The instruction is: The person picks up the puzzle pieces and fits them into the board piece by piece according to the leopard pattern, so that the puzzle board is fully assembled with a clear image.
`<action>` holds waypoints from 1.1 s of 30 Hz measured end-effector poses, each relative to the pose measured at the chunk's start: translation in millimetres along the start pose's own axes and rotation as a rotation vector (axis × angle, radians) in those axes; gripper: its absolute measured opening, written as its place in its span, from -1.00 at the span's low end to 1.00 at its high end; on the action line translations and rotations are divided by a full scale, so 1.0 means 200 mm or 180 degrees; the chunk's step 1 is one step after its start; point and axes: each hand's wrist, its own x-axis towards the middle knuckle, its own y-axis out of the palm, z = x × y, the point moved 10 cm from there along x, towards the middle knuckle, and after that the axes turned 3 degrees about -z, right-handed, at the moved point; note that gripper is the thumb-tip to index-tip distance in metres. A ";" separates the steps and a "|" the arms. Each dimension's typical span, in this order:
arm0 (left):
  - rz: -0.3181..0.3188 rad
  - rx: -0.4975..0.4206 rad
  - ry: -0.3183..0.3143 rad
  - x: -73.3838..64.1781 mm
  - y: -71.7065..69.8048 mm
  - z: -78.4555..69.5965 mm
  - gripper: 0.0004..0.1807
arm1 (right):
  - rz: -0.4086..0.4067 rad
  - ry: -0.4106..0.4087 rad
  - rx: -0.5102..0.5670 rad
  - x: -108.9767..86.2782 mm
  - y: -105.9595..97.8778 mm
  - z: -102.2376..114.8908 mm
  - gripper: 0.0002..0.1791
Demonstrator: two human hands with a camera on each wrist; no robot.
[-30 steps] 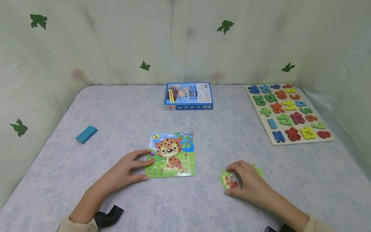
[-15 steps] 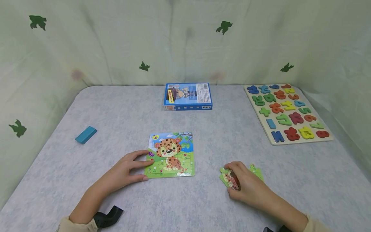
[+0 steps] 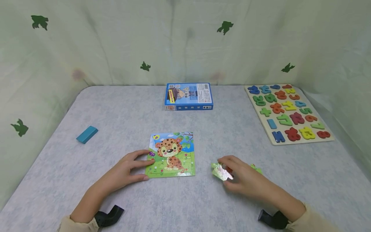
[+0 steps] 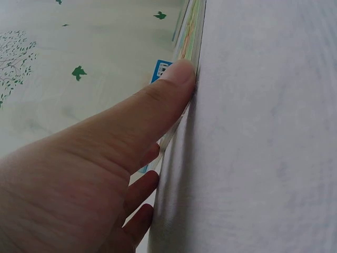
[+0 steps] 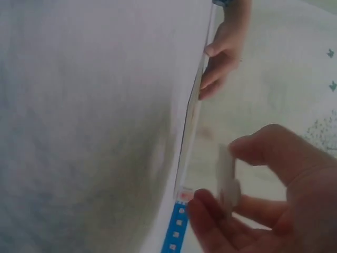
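Observation:
A square jigsaw puzzle (image 3: 181, 148) with a spotted leopard cub on grass lies flat on the table. My left hand (image 3: 127, 169) rests at its left edge, fingertips on the picture and thumb by the lower left corner; in the left wrist view the thumb (image 4: 158, 87) lies along the edge. To the right of the puzzle, my right hand (image 3: 246, 178) pinches a jigsaw piece (image 3: 221, 172), tilted and shining with glare. The right wrist view shows this piece (image 5: 227, 182) edge-on and blurred between thumb and fingers. Behind that hand, a green piece (image 3: 256, 168) is partly hidden.
At the back middle lies a blue box (image 3: 188, 96). A board of colourful letters and numbers (image 3: 272, 137) lies at the back right. On the left is a teal block (image 3: 87, 134). Pale curtains (image 3: 185, 42) hang behind the table.
My right hand has shifted left toward the puzzle with the jigsaw piece, which has tilted and now catches the light. The left hand has stayed in place.

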 end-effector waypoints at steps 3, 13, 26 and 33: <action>0.0019 -0.0012 -0.0005 0.00 0.00 0.00 -0.45 | 0.0015 -0.0455 0.0301 0.06 -0.01 0.09 -0.40; -0.0031 -0.0032 0.0081 0.00 0.00 0.00 -0.46 | 0.0548 -0.0952 0.0606 0.32 0.17 0.32 -0.37; 0.0050 -0.0013 -0.0048 0.00 0.01 0.01 -0.46 | 0.0782 -0.1234 0.0132 0.49 0.36 0.37 -0.40; 0.0033 0.0082 -0.0070 0.00 0.01 -0.02 -0.46 | 0.0653 -0.1455 0.0143 0.50 0.38 0.38 -0.44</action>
